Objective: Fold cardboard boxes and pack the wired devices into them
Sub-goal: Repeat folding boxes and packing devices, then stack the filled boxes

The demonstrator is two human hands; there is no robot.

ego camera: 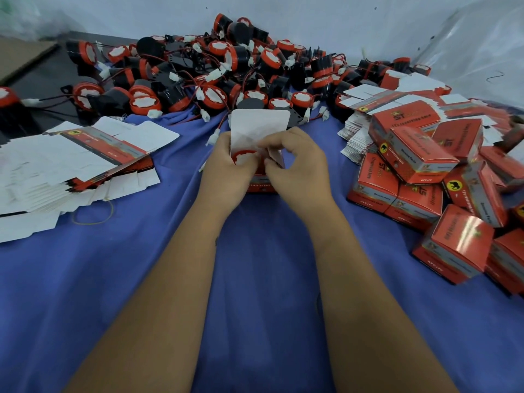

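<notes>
Blue cloth-covered desk, pale wall behind, clear plastic sheeting at far right. Bare dark desk surface at far left. Heap of red-and-black round wired devices along far edge. Stack of flat unfolded white-and-red cardboard blanks at left, yellow rubber band just beside. Pile of closed red printed cardboard boxes at right. Open cloth in near centre, between the forearms. Open red cardboard box at centre, white lid flap upright, red-capped device inside. Left hand gripping box side, fingers curled. Right hand pinching a side flap, fingers pressed together.
</notes>
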